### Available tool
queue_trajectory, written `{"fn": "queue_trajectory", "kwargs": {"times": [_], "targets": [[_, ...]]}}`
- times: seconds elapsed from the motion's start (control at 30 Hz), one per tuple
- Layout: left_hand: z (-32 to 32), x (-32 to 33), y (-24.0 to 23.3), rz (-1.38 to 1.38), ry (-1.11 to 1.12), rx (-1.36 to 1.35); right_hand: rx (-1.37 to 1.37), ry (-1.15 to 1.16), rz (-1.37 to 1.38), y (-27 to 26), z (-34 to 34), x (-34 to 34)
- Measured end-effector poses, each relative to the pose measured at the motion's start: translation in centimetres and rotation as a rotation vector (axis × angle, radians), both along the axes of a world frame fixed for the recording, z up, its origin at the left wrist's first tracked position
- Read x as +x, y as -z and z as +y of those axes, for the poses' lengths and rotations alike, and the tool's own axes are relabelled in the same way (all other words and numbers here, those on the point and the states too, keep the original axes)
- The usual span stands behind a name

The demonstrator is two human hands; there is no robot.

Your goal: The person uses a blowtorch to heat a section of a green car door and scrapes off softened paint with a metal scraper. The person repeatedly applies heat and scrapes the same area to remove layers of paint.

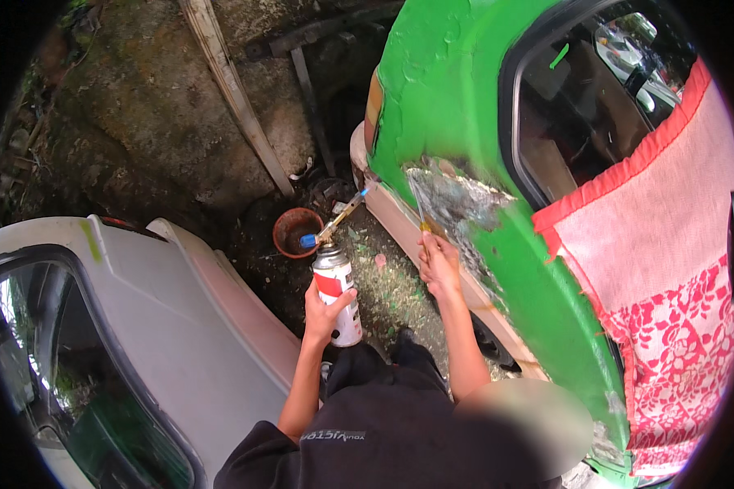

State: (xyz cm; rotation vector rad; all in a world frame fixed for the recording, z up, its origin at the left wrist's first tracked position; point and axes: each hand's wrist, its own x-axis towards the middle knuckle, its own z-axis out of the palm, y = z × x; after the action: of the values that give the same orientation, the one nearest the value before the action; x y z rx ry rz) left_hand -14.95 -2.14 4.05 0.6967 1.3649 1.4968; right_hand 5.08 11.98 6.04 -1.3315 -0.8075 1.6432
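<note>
My left hand grips a white and red gas canister with a blowtorch head screwed on top. A blue knob sits on the torch, and blue shows at its nozzle tip, which points toward the lower edge of a green car body. In my right hand is a scraper with a yellow handle. Its thin blade lies against or just over a stripped patch of bare, grey, rough surface. Around that patch the green paint is blistered and its edge looks scorched.
A white car stands close on the left. Between the cars, paint flakes litter the ground near a reddish-brown pot. A wooden plank leans ahead. A pink and red cloth drapes over the green car.
</note>
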Motion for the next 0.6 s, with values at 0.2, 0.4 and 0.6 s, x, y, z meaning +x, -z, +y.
{"fn": "queue_trajectory", "kwargs": {"times": [0.2, 0.4, 0.6], "targets": [[-0.6, 0.4, -0.2, -0.039, 0.053, -0.008, -0.075, 0.003, 0.028, -0.3, -2.0, 2.0], [-0.2, -0.1, 0.7, -0.079, 0.074, 0.004, -0.048, 0.023, 0.114, 1.4, -0.8, -0.2], [-0.7, -0.9, 0.3, -0.041, 0.071, -0.019, -0.037, 0.025, 0.174, 0.9, -0.4, -1.7]]}}
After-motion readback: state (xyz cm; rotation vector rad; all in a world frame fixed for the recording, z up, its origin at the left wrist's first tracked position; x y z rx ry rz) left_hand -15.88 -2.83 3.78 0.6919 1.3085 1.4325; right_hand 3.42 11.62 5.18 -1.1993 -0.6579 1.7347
